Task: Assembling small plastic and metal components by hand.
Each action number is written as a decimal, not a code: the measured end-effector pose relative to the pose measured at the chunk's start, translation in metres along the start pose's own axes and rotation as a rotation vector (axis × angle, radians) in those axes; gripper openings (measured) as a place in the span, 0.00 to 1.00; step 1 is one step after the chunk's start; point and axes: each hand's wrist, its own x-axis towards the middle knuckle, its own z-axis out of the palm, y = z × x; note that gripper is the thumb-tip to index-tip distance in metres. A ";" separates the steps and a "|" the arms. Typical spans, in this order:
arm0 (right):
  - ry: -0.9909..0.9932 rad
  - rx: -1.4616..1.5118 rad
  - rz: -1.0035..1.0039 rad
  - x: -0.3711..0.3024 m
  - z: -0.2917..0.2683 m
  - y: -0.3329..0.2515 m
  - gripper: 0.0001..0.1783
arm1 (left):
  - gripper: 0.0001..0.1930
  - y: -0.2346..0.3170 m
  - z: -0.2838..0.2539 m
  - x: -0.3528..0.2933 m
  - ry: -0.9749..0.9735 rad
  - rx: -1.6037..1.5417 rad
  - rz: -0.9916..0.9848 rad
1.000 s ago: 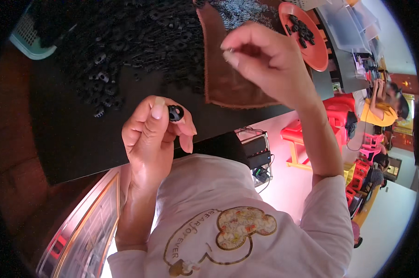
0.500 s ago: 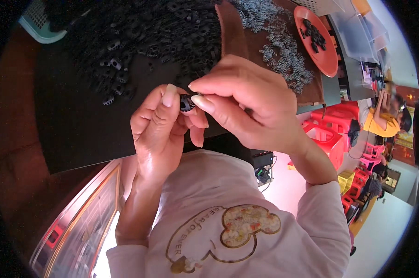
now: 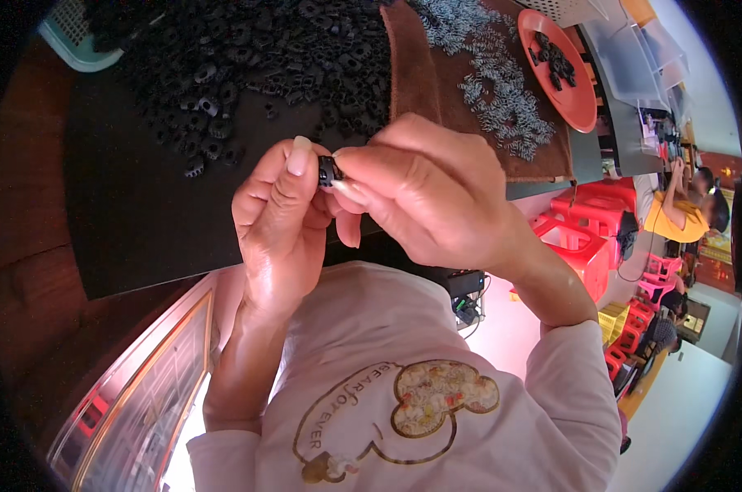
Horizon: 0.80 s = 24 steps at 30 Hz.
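In front of my chest, my left hand (image 3: 277,213) grips a small black plastic cord lock (image 3: 327,171) between thumb and fingers. My right hand (image 3: 432,193) is closed in a pinch on the right end of the same piece. Whether a smaller part sits between its fingertips is hidden. Beyond my hands, a large heap of similar black pieces (image 3: 305,57) spreads over the dark table board (image 3: 158,246). Small metal springs (image 3: 502,107) lie scattered on a brown cloth (image 3: 412,61) to the right.
An orange-red plate (image 3: 580,111) holding several black pieces stands at the far right. A pale green basket (image 3: 84,57) is at the far left. Red plastic stools (image 3: 580,254) stand on the floor to the right, and a person in yellow (image 3: 678,217) is farther off.
My right thumb and index finger have come in closer against the black cord lock. My left hand has barely moved and keeps its grip.
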 end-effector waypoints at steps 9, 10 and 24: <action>-0.007 0.028 0.090 -0.001 -0.003 -0.005 0.13 | 0.16 0.001 0.005 -0.005 -0.011 0.015 0.010; -0.052 -0.009 0.087 0.001 -0.004 -0.006 0.13 | 0.16 0.002 0.006 -0.006 0.010 0.033 0.004; -0.173 -0.294 -0.188 0.081 -0.075 -0.037 0.07 | 0.12 -0.060 0.073 -0.050 -0.636 0.205 -0.489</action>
